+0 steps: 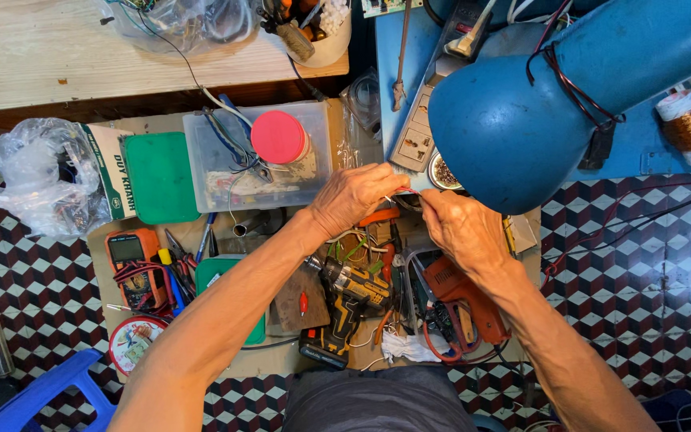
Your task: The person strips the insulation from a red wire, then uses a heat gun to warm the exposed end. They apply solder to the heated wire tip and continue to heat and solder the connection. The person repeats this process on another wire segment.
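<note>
Fingertips of my left hand (351, 198) and right hand (459, 226) pinched a thin red wire (406, 190) together, just below the blue lamp shade (513, 128).

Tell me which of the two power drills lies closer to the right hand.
The orange-red drill, right below the right hand. The yellow-and-black drill lies further left, under the left forearm.
</note>
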